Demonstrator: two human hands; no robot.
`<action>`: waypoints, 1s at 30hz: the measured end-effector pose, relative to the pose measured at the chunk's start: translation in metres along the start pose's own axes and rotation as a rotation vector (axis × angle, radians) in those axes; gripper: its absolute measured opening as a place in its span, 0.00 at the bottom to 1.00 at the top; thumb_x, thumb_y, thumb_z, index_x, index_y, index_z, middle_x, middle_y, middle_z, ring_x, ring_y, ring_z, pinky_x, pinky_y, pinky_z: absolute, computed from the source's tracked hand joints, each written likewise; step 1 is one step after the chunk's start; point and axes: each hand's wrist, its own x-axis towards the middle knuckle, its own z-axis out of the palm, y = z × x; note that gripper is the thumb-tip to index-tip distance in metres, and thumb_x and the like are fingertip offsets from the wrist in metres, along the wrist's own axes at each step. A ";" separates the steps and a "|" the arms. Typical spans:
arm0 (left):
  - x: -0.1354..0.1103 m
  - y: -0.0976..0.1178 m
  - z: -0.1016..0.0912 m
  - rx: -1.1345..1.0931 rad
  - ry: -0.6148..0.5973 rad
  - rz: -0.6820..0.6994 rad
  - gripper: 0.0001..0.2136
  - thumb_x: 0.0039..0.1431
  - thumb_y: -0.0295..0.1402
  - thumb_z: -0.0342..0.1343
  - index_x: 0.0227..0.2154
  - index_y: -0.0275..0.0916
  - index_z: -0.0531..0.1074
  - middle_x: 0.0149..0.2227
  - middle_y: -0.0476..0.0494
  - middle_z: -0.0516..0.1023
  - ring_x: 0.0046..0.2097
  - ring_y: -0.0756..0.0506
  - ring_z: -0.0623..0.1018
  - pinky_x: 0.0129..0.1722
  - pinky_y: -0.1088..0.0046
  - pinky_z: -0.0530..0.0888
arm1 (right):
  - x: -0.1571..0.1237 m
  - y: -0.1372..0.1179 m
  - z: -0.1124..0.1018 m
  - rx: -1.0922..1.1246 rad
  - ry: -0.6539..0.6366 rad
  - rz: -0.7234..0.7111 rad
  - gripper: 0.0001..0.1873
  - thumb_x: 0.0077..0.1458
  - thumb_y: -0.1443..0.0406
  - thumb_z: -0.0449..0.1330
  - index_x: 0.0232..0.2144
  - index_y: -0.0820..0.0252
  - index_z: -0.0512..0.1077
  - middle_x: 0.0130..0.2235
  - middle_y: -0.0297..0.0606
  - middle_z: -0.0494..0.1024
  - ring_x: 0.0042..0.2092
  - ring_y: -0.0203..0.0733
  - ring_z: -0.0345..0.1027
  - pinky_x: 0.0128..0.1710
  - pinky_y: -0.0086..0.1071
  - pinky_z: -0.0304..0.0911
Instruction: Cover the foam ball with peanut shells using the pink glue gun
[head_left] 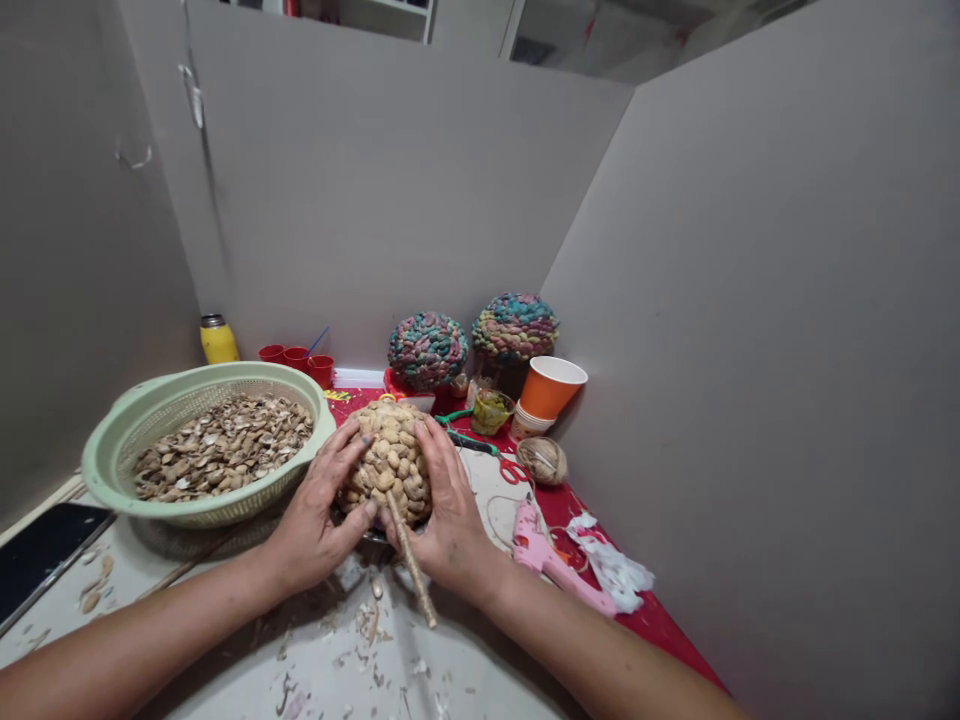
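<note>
A rounded ball covered in pale peanut shells (391, 452) sits at the middle of the table. A thin twine-wrapped stick (412, 570) juts from its near side toward me. My left hand (324, 505) is curved around the ball's left side, the thumb low near the stick. On the right side, my right hand (450, 510) holds the ball too, with its thumb beside the base of the stick. The underside of the ball is mostly hidden; a dark rim shows beneath it. Left of my hands stands a green colander (97, 465) full of shell halves.
Two multicoloured shell-covered balls stand at the back, one (427, 350) left of the other (515, 327). To the right are orange paper cups (551, 390), a twine ball (541, 461), red-handled scissors (514, 470) and a pink glue gun (551, 560). A phone (45, 545) lies left.
</note>
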 end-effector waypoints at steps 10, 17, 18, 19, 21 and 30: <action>-0.004 -0.006 0.006 0.020 0.054 -0.012 0.29 0.64 0.29 0.52 0.66 0.51 0.52 0.70 0.38 0.53 0.70 0.37 0.55 0.66 0.44 0.57 | -0.002 0.002 0.004 -0.025 0.011 -0.002 0.49 0.52 0.61 0.62 0.69 0.54 0.41 0.70 0.47 0.46 0.70 0.60 0.40 0.65 0.59 0.50; -0.004 -0.006 0.009 0.024 0.081 -0.014 0.28 0.65 0.30 0.52 0.65 0.51 0.53 0.70 0.37 0.52 0.70 0.35 0.55 0.65 0.41 0.58 | 0.001 0.003 0.006 -0.029 0.000 -0.014 0.50 0.51 0.60 0.62 0.69 0.55 0.41 0.71 0.48 0.44 0.70 0.59 0.40 0.66 0.58 0.49; -0.004 -0.007 0.010 0.022 0.083 -0.013 0.27 0.65 0.30 0.52 0.65 0.51 0.53 0.70 0.37 0.52 0.70 0.35 0.55 0.65 0.41 0.57 | 0.001 0.004 0.006 -0.028 0.002 -0.017 0.50 0.51 0.60 0.62 0.69 0.55 0.40 0.71 0.48 0.44 0.70 0.59 0.40 0.66 0.58 0.49; -0.004 -0.008 0.010 0.021 0.083 -0.012 0.27 0.65 0.30 0.51 0.65 0.51 0.53 0.70 0.37 0.51 0.70 0.36 0.55 0.65 0.41 0.57 | 0.001 0.004 0.006 -0.026 0.004 -0.019 0.50 0.51 0.59 0.62 0.69 0.54 0.40 0.70 0.48 0.44 0.70 0.59 0.40 0.66 0.58 0.49; -0.004 -0.009 0.009 0.019 0.074 -0.010 0.27 0.66 0.30 0.51 0.65 0.51 0.53 0.70 0.38 0.51 0.70 0.36 0.55 0.65 0.42 0.57 | 0.001 0.004 0.006 -0.025 0.006 -0.021 0.50 0.51 0.59 0.62 0.69 0.54 0.40 0.70 0.49 0.45 0.70 0.59 0.40 0.66 0.58 0.49; 0.002 -0.010 0.005 -0.007 0.074 0.033 0.26 0.66 0.32 0.51 0.65 0.50 0.54 0.70 0.39 0.51 0.70 0.36 0.55 0.66 0.43 0.56 | 0.004 0.004 0.004 -0.068 -0.006 -0.009 0.50 0.50 0.55 0.63 0.68 0.56 0.42 0.70 0.52 0.48 0.70 0.57 0.42 0.66 0.55 0.49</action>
